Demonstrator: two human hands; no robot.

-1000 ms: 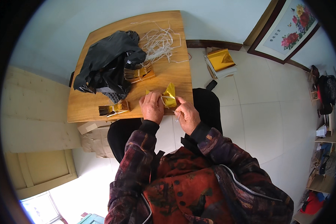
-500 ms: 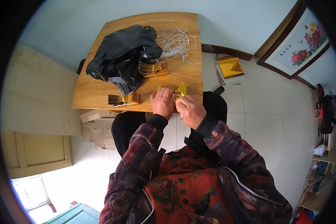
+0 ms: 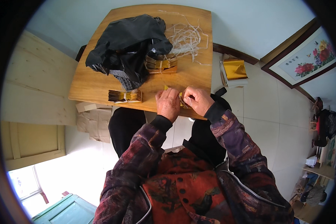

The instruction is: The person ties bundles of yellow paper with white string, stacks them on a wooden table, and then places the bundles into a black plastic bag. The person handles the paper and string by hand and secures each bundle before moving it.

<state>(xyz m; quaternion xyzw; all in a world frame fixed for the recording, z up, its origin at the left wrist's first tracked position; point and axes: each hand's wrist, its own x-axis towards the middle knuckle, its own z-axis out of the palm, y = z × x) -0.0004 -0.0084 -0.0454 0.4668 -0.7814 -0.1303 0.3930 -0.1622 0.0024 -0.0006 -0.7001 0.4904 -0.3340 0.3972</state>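
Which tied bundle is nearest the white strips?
The far bundle, beside the black bag and close to the strips; the near bundle lies well away from them, left of the left hand.

Centre: two hands (image 3: pixel 168 104). One tabletop (image 3: pixel 91 81). Left of centre: two tied gold bundles (image 3: pixel 125 96). Upper left: one black bag (image 3: pixel 128 33). Upper right: one framed picture (image 3: pixel 304 59), one gold-topped stack (image 3: pixel 234 70).

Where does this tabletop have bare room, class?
The wooden tabletop is bare between the white string tangle and the right hand, and narrowly between the left hand and the near gold-paper bundle. Crowded: around the black plastic bag and second bundle.
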